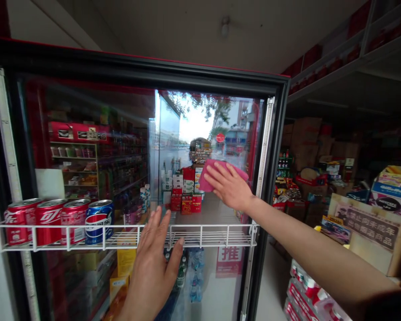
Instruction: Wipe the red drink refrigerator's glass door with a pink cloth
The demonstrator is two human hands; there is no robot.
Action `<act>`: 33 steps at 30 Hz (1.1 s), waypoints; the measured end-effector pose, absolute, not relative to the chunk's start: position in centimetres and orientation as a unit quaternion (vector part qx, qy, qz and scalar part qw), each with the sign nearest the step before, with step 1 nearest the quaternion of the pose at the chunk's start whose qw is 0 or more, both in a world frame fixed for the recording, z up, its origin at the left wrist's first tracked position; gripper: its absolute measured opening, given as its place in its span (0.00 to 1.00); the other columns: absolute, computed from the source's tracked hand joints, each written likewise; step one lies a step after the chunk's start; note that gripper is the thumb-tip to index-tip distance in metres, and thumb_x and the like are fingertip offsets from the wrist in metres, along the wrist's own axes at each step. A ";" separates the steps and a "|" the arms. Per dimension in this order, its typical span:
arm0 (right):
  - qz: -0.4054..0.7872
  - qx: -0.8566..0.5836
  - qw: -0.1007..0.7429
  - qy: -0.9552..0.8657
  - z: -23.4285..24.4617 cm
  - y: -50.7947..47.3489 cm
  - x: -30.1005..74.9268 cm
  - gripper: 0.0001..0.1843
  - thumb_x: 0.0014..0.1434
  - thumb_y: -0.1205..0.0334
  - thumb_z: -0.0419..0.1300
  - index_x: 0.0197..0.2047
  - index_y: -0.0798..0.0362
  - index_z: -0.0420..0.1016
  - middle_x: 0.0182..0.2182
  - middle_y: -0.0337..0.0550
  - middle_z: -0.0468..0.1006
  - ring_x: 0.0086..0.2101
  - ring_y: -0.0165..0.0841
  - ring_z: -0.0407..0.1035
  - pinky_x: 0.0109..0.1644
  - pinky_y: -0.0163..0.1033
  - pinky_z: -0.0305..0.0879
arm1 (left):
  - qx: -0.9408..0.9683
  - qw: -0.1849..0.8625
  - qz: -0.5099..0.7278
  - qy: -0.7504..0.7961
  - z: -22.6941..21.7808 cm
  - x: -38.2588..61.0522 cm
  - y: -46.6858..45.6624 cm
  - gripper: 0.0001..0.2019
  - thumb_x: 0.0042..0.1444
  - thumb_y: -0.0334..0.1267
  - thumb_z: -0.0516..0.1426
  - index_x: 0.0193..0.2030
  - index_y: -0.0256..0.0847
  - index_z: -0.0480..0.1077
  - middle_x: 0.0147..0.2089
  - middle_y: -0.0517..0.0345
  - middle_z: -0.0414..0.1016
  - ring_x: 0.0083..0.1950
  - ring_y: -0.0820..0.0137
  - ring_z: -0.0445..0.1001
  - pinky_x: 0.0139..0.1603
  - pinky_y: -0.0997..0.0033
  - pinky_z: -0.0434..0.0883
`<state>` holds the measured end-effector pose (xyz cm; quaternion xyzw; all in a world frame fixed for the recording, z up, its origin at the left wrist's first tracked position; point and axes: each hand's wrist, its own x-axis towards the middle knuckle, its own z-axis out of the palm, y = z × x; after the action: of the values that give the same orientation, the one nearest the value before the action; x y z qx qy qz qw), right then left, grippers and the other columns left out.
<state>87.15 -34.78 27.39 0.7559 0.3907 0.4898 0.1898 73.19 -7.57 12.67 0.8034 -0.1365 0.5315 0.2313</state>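
My right hand presses a pink cloth flat against the glass of a fridge door, at mid height on the right side. The fingers lie stretched out over the cloth. Lower down, my left hand rests open on the glass with its fingers spread. Behind it, a white wire shelf carries three red cola cans and one blue Pepsi can at the left end.
The glass reflects a shop aisle and a street outside. Right of the door stand stacked cardboard boxes, packs of drinks on the floor and goods shelves. High shelves with red boxes run overhead.
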 end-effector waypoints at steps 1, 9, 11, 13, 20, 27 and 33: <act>0.469 0.747 0.211 0.422 26.2 -35.4 87.0 0.39 0.76 0.56 0.60 0.84 0.48 0.52 0.82 0.46 0.53 0.81 0.50 0.43 0.83 0.65 0.45 | 0.802 0.235 0.531 -0.138 12.5 73.4 -7.6 0.35 0.74 0.47 0.56 0.84 0.54 0.51 0.85 0.47 0.55 0.84 0.48 0.58 0.78 0.30 0.67; 0.462 0.718 0.261 0.451 24.0 -37.4 86.9 0.38 0.77 0.52 0.59 0.83 0.49 0.54 0.81 0.44 0.57 0.79 0.46 0.50 0.82 0.60 0.50 | 0.792 0.213 0.552 -0.153 12.3 74.7 -7.3 0.37 0.73 0.47 0.56 0.85 0.54 0.49 0.84 0.45 0.58 0.82 0.46 0.62 0.72 0.29 0.74; 0.500 0.739 0.231 0.387 25.5 -37.4 87.0 0.38 0.77 0.53 0.60 0.83 0.51 0.54 0.81 0.48 0.56 0.79 0.50 0.49 0.81 0.63 0.48 | 0.788 0.205 0.560 -0.152 12.5 74.8 -7.0 0.37 0.73 0.47 0.56 0.85 0.54 0.49 0.83 0.45 0.59 0.82 0.45 0.62 0.71 0.29 0.75; 0.548 0.761 0.177 0.298 27.5 -37.2 87.1 0.38 0.76 0.56 0.59 0.83 0.54 0.55 0.81 0.52 0.54 0.79 0.54 0.47 0.82 0.65 0.45 | 0.786 0.200 0.566 -0.151 12.7 74.8 -6.7 0.37 0.73 0.47 0.56 0.85 0.54 0.50 0.83 0.45 0.61 0.81 0.46 0.63 0.71 0.30 0.75; 0.661 0.745 -0.022 0.086 34.8 -32.9 87.9 0.38 0.76 0.57 0.52 0.84 0.59 0.51 0.83 0.55 0.48 0.81 0.54 0.39 0.82 0.66 0.43 | 0.782 0.191 0.577 -0.136 13.3 74.7 -6.1 0.37 0.73 0.46 0.56 0.85 0.52 0.50 0.83 0.44 0.61 0.82 0.47 0.62 0.73 0.32 0.73; 0.654 0.747 -0.027 0.117 35.3 -26.4 87.9 0.38 0.76 0.57 0.52 0.84 0.57 0.51 0.83 0.54 0.46 0.81 0.56 0.39 0.82 0.69 0.41 | 0.786 0.174 0.580 -0.124 14.7 75.2 -5.9 0.38 0.74 0.46 0.55 0.86 0.51 0.46 0.85 0.43 0.55 0.84 0.47 0.56 0.78 0.30 0.65; 0.519 0.726 0.180 0.413 28.5 -26.0 87.6 0.39 0.76 0.54 0.58 0.84 0.51 0.53 0.83 0.47 0.49 0.81 0.50 0.42 0.83 0.64 0.46 | 0.799 0.143 0.570 -0.126 15.9 77.2 -6.1 0.39 0.75 0.45 0.54 0.86 0.49 0.42 0.86 0.40 0.52 0.86 0.46 0.53 0.79 0.29 0.63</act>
<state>87.63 -25.97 28.46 0.7262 0.4129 0.5194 0.1802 77.22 -6.14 15.91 0.7993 -0.1265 0.5698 0.1426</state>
